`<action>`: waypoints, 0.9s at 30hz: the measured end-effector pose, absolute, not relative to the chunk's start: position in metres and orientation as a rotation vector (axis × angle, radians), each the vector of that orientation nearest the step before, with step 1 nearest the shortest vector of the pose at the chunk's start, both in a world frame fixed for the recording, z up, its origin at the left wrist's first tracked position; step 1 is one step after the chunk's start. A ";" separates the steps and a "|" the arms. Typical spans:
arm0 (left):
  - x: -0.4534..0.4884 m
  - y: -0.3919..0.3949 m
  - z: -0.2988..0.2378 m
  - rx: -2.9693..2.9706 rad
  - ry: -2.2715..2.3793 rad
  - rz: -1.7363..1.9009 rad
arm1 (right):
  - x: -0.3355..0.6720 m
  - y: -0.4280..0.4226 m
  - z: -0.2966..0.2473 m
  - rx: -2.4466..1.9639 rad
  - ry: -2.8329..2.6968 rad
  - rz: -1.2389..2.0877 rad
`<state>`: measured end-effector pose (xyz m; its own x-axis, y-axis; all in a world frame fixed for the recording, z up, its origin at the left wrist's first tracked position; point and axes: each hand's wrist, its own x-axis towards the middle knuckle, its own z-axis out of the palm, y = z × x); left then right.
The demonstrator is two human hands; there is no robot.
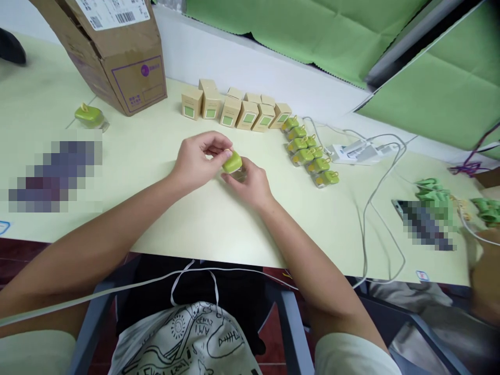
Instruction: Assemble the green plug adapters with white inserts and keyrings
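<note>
Over the middle of the table I hold a small green-lidded container [233, 162] between both hands. My left hand [202, 159] has thumb and fingertips closed on the green lid. My right hand [250, 182] is wrapped round the clear lower part, which its fingers partly hide. Several similar green-lidded clear containers [303, 155] with yellow loops stand grouped to the right of my hands. One more green-lidded container [90, 115] sits apart at the left. Behind my hands, several small cardboard boxes [230, 110] with green squares stand in a row.
A large cardboard carton [117, 57] stands at the back left. White cables [367, 208] run from a power strip [355, 152] across the right side and over the front edge. A phone-like device [397, 208] and green pieces [433, 191] lie far right, near another person's arm [486, 271].
</note>
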<state>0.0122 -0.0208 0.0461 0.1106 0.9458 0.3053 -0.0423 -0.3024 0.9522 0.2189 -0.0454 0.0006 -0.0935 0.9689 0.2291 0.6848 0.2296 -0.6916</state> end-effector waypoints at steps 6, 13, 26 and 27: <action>0.009 -0.013 0.053 1.170 0.961 1.423 | 0.242 -0.030 -0.009 -1.684 -1.931 0.298; 0.013 -0.012 0.045 1.066 0.968 1.322 | 0.258 -0.032 0.003 -1.729 -1.809 -0.026; 0.013 -0.009 0.038 0.946 0.906 1.279 | 0.229 -0.055 0.026 -1.562 -1.404 0.466; 0.013 -0.009 0.038 0.944 0.897 1.277 | 0.229 -0.056 0.026 -1.567 -1.435 0.422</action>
